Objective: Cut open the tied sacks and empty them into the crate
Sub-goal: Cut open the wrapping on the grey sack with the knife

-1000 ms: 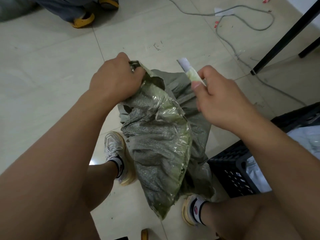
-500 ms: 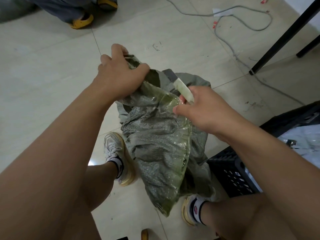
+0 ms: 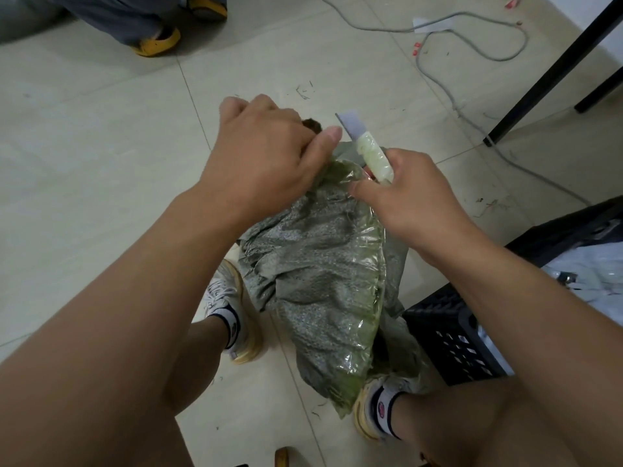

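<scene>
Head view: one grey-green woven plastic sack (image 3: 320, 291), crumpled and partly covered by a glossy clear film, stands at frame centre on the pale tiled floor (image 3: 84, 170), between two white sneakers. Left hand (image 3: 263, 153) grips the bunched sack neck at 12 o'clock, its fingers curled around the fabric. Right hand (image 3: 414, 200), at 1 o'clock of the sack, has its fingers closed around one utility knife with a pale green handle (image 3: 372, 153), blade pointing up and away. One black perforated plastic crate (image 3: 451, 342) sits at 4 o'clock, touching the sack. One grey cable (image 3: 472, 55) lies at 1 o'clock, well apart.
</scene>
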A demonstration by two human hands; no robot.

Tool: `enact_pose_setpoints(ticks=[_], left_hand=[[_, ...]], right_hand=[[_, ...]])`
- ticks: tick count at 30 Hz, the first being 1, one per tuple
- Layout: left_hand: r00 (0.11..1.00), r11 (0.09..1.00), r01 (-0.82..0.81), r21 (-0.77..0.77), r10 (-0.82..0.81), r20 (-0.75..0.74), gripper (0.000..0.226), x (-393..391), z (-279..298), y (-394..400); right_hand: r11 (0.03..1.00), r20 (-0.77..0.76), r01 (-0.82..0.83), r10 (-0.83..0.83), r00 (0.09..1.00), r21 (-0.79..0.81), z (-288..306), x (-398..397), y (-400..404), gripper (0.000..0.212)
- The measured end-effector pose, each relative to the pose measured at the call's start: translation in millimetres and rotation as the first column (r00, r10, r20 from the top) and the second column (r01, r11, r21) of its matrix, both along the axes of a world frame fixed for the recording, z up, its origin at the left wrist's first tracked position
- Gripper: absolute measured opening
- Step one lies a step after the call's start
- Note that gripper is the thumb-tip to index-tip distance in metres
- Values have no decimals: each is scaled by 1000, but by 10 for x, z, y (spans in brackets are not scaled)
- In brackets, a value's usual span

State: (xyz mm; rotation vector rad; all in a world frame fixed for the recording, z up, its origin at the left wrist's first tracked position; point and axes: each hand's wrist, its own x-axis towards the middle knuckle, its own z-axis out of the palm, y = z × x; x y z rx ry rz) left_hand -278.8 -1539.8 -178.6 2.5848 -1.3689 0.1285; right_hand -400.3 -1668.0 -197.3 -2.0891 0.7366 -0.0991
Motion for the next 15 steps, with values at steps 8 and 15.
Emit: enact_pose_setpoints(ticks=[8,15], left_hand=[[933,999,50,-9,-49,-356,31,-14,24,28],[780,991,-107,-77,36,-624,22,11,55,57]], right_hand=[[996,52,5,-10,999,86,18,-4,10,23],[997,46,-59,57,997,46,37,0,35,18]])
